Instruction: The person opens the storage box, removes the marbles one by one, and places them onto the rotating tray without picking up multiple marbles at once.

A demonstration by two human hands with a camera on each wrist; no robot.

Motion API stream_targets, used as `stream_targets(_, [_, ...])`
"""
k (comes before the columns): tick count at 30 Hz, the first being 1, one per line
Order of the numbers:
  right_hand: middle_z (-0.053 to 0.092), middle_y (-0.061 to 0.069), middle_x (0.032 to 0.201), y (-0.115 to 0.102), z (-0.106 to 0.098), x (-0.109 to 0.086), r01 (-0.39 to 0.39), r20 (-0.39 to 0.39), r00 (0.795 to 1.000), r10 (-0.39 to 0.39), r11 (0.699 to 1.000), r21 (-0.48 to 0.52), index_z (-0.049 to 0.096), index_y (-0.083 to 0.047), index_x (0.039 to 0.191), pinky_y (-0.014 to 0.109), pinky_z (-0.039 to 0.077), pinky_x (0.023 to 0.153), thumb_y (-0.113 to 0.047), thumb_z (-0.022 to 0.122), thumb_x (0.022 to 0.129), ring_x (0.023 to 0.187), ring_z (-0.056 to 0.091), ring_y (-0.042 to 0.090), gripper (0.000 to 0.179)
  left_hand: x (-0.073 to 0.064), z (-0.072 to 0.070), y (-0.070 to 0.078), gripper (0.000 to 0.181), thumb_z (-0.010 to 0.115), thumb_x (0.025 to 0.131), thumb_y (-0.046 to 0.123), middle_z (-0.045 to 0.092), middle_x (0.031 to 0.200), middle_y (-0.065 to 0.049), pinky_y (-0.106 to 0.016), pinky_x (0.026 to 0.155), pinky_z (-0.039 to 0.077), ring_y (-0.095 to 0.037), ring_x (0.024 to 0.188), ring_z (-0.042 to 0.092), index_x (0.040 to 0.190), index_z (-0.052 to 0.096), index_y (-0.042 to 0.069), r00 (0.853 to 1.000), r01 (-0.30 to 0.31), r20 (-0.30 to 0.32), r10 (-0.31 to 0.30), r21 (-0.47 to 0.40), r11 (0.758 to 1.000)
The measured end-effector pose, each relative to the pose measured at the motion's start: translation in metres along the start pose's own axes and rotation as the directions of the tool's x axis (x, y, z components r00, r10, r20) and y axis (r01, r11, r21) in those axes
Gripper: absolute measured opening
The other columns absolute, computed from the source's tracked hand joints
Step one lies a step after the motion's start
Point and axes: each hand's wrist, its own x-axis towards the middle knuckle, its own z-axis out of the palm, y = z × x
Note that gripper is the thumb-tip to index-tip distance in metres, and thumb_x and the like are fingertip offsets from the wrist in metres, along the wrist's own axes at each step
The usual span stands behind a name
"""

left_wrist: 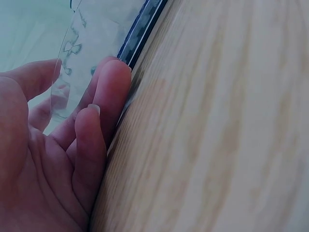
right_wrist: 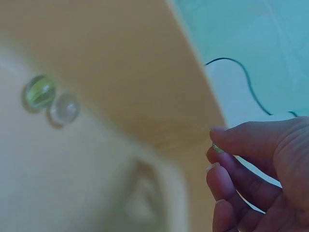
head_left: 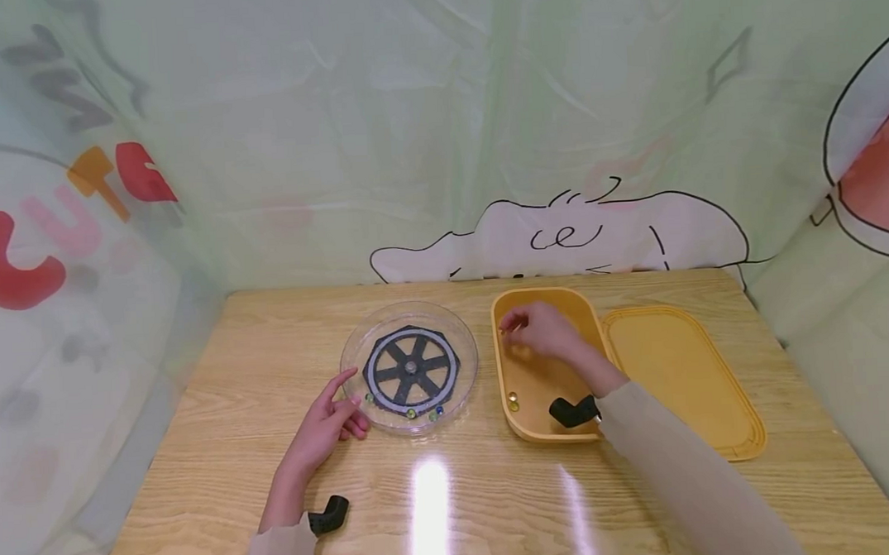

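A wood-grained tabletop (head_left: 514, 506) carries everything, boxed in at the back and sides by a pale green sheet (head_left: 407, 105) printed with big coloured letters and black-outlined cartoon shapes; two bright streaks of reflected light lie on the wood close to the person. Left of centre, a round clear dish (head_left: 407, 310) sits flat, with a dark six-spoked wheel (head_left: 411, 367) showing in its middle and a few marbles (head_left: 411, 413) along its left and near edge. Right of it stands a yellow bin (head_left: 545, 294), open side up, its long axis running away from the person and leaning a little left at the far end; a matching yellow lid (head_left: 683, 383) lies flat just beside it, set at a similar slant. Two more marbles (right_wrist: 39, 92), one green-streaked and one clear, lie together inside the bin. The right hand (head_left: 542, 327), over the far left part of the bin, pinches a small greenish marble (right_wrist: 217, 148) between thumb and forefinger; being round, it points no particular way. The left hand (head_left: 327, 419) has its fingers relaxed and apart, touching the left side of the dish without clenching.
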Motion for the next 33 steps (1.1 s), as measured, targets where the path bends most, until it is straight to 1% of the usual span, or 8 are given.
stream_targets(5, [0.07,0.006,0.094,-0.014,-0.006,-0.007,0.018,-0.059,0.998,-0.017,1.0,0.011,0.073,-0.005,0.1,0.039,0.047,0.08,-0.01,0.073,0.088,0.087,0.06,0.024,0.013,0.0,-0.001,-0.001,0.048,0.052,0.105,0.024,0.07,0.084,-0.015,-0.027,0.065,0.049,-0.028,0.072,0.068,0.151,0.037,0.03,1.0,0.003,-0.001,-0.003,0.006,1.0])
stream_targets(9, [0.07,0.004,0.093,-0.025,-0.004,-0.01,0.049,-0.082,0.996,-0.048,0.999,0.011,0.074,-0.005,0.1,0.037,0.048,0.078,-0.01,0.074,0.088,0.086,0.06,0.023,0.013,0.0,-0.002,-0.002,0.048,0.052,0.105,0.025,0.07,0.085,-0.015,-0.028,0.065,0.049,-0.028,0.072,0.068,0.151,0.037,0.03,1.0,0.004,0.004,-0.004,0.009,1.0])
stream_targets(12, [0.069,0.004,0.091,-0.035,0.0,-0.013,0.067,-0.083,0.995,-0.063,0.997,0.043,0.074,-0.004,0.101,0.034,0.048,0.075,-0.008,0.074,0.087,0.085,0.059,0.022,0.014,0.001,-0.002,-0.002,0.049,0.053,0.105,0.027,0.07,0.085,-0.015,-0.028,0.066,0.049,-0.028,0.073,0.068,0.151,0.037,0.03,1.0,0.01,0.006,-0.01,0.014,1.0])
stream_targets(16, [0.067,0.004,0.091,-0.047,0.008,-0.017,0.081,-0.069,0.995,-0.075,0.993,0.09,0.073,-0.004,0.101,0.033,0.049,0.071,-0.007,0.075,0.088,0.084,0.058,0.022,0.013,0.0,-0.002,-0.002,0.05,0.054,0.104,0.028,0.069,0.085,-0.014,-0.028,0.066,0.049,-0.029,0.073,0.068,0.151,0.036,0.03,1.0,0.022,0.003,-0.022,0.014,1.0])
stream_targets(20, [0.067,0.002,0.091,-0.057,0.019,-0.018,0.089,-0.039,0.996,-0.085,0.989,0.117,0.074,-0.007,0.1,0.031,0.05,0.07,-0.006,0.075,0.088,0.085,0.058,0.021,0.013,0.0,-0.001,-0.002,0.051,0.053,0.105,0.028,0.069,0.085,-0.014,-0.028,0.065,0.049,-0.029,0.073,0.068,0.152,0.035,0.029,1.0,0.03,0.0,-0.03,0.011,0.999])
stream_targets(27, [0.068,0.0,0.089,-0.068,0.039,-0.02,0.117,-0.015,0.993,-0.116,0.98,0.161,0.075,-0.006,0.1,0.029,0.049,0.067,-0.004,0.077,0.086,0.083,0.058,0.02,0.014,0.0,-0.001,-0.001,0.051,0.054,0.104,0.028,0.069,0.085,-0.014,-0.028,0.065,0.049,-0.029,0.073,0.067,0.151,0.036,0.029,1.0,0.026,-0.002,-0.026,0.006,1.0])
stream_targets(31, [0.066,-0.001,0.087,-0.073,0.051,-0.02,0.128,0.031,0.99,-0.136,0.975,0.183,0.075,-0.007,0.1,0.028,0.049,0.066,-0.003,0.076,0.086,0.081,0.057,0.019,0.014,-0.001,-0.001,-0.001,0.051,0.055,0.104,0.029,0.069,0.085,-0.014,-0.028,0.066,0.049,-0.029,0.073,0.067,0.152,0.035,0.029,1.0,0.029,-0.002,-0.029,0.008,1.0])
stream_targets(33, [0.065,-0.001,0.087,-0.075,0.056,-0.021,0.134,0.058,0.987,-0.147,0.972,0.191,0.075,-0.007,0.101,0.029,0.049,0.068,-0.002,0.076,0.087,0.082,0.057,0.019,0.015,-0.001,-0.001,-0.001,0.051,0.055,0.104,0.029,0.069,0.085,-0.014,-0.028,0.066,0.049,-0.029,0.073,0.067,0.152,0.036,0.029,1.0,0.026,-0.001,-0.026,0.011,1.0])
